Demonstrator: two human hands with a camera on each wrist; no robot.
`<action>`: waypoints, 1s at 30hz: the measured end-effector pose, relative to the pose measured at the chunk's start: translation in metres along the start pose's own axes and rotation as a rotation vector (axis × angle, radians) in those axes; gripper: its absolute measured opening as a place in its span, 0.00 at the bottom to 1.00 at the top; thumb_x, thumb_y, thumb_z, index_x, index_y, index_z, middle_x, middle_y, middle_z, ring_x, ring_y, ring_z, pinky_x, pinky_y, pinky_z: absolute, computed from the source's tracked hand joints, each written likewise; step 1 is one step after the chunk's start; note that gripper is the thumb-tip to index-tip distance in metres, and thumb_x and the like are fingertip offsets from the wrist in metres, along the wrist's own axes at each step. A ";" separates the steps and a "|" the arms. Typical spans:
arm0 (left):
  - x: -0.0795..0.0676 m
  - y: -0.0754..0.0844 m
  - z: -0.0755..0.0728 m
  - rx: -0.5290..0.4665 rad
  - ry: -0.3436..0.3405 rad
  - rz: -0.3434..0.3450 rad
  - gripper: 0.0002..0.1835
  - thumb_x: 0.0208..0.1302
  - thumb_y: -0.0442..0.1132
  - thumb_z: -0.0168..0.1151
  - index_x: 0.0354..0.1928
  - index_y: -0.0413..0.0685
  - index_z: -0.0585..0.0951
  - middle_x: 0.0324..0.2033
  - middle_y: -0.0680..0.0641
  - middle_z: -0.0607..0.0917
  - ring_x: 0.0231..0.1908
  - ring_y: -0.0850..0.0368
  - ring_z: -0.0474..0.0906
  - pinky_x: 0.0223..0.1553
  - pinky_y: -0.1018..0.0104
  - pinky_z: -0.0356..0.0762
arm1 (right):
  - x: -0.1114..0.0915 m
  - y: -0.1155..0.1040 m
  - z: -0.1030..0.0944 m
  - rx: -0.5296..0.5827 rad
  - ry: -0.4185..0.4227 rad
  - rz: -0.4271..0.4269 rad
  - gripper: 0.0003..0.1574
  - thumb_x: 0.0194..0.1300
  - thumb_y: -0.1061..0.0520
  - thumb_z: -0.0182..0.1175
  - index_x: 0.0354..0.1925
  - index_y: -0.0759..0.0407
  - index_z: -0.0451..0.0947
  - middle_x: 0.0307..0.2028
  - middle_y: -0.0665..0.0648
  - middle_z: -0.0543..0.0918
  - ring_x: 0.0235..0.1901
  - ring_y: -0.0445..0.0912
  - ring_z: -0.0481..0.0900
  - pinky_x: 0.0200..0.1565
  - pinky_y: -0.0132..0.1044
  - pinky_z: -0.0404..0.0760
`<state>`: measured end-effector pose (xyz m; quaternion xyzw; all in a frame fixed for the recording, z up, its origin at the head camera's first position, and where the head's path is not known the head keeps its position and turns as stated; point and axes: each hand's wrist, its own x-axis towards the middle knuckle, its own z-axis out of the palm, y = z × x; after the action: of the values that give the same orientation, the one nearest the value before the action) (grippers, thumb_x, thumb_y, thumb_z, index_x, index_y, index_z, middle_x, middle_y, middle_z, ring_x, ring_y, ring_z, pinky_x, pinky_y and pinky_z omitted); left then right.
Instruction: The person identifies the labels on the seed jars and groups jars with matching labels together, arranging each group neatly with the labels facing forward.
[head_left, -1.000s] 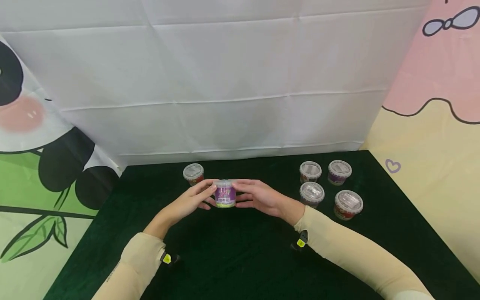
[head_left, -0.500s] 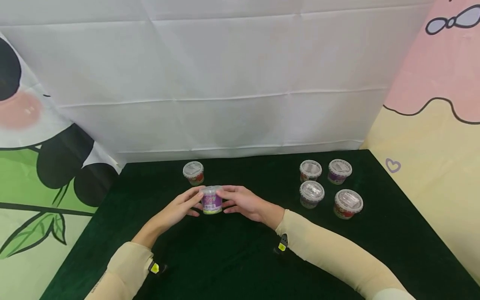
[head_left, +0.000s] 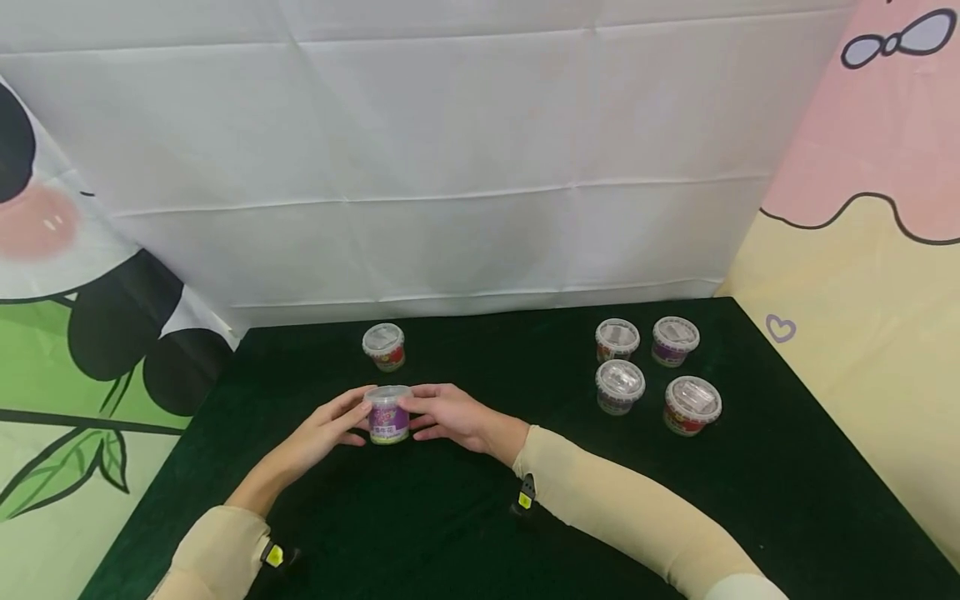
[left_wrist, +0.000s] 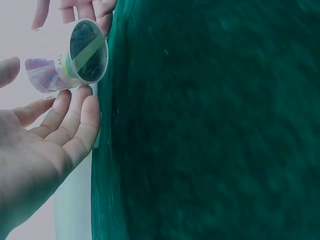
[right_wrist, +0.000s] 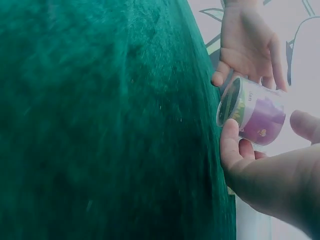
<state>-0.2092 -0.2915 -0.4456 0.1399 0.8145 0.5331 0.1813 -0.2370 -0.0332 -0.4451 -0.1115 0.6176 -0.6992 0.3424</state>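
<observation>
A small clear plastic tub (head_left: 388,423) with a purple label stands upright between both hands, above the dark green cloth. My left hand (head_left: 317,435) grips its left side, thumb at the front near the rim. On the other side, my right hand (head_left: 461,417) holds it with the thumb on the label and the fingers around behind. Seen from below in the left wrist view, the tub (left_wrist: 47,72) shows its see-through round base. In the right wrist view, fingertips of both hands lie against the tub (right_wrist: 267,120).
Behind the held tub stands a lidded tub with a red label (head_left: 384,350). Several more lidded tubs are grouped at the right, the nearest being a red-labelled one (head_left: 692,407). A white cloth wall (head_left: 465,167) rises at the table's back edge.
Both hands have carried the purple-labelled tub left and toward the person. The red-labelled tub behind, partly covered before, now shows fully. The other tubs stay in place.
</observation>
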 end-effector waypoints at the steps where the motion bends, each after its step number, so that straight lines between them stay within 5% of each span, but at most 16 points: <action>1: -0.002 -0.002 -0.002 0.001 0.011 0.006 0.32 0.83 0.51 0.41 0.78 0.42 0.54 0.68 0.33 0.64 0.61 0.37 0.69 0.56 0.54 0.78 | 0.002 0.001 0.002 -0.002 0.000 -0.001 0.37 0.74 0.47 0.60 0.72 0.63 0.64 0.55 0.57 0.79 0.52 0.52 0.80 0.58 0.48 0.79; 8: -0.011 -0.009 -0.011 -0.014 0.081 0.056 0.31 0.83 0.48 0.43 0.78 0.39 0.54 0.67 0.32 0.65 0.63 0.37 0.68 0.55 0.65 0.78 | 0.015 0.003 0.020 -0.026 0.016 -0.037 0.33 0.75 0.49 0.59 0.71 0.61 0.67 0.54 0.55 0.81 0.52 0.51 0.80 0.57 0.48 0.80; 17: -0.016 -0.019 -0.017 -0.032 0.111 0.095 0.31 0.82 0.46 0.47 0.77 0.38 0.55 0.66 0.34 0.66 0.57 0.63 0.75 0.56 0.70 0.76 | 0.026 0.010 0.031 -0.091 0.070 -0.080 0.34 0.74 0.46 0.60 0.72 0.57 0.68 0.56 0.53 0.81 0.53 0.47 0.81 0.55 0.46 0.81; 30: -0.022 -0.027 -0.020 -0.030 0.127 0.129 0.29 0.82 0.43 0.45 0.77 0.37 0.56 0.66 0.33 0.65 0.57 0.64 0.76 0.56 0.69 0.77 | 0.027 0.011 0.044 -0.201 0.136 -0.090 0.36 0.73 0.46 0.62 0.73 0.56 0.67 0.60 0.53 0.77 0.49 0.44 0.80 0.51 0.41 0.83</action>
<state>-0.1995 -0.3272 -0.4597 0.1554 0.8056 0.5635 0.0967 -0.2275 -0.0846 -0.4532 -0.1250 0.7009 -0.6542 0.2551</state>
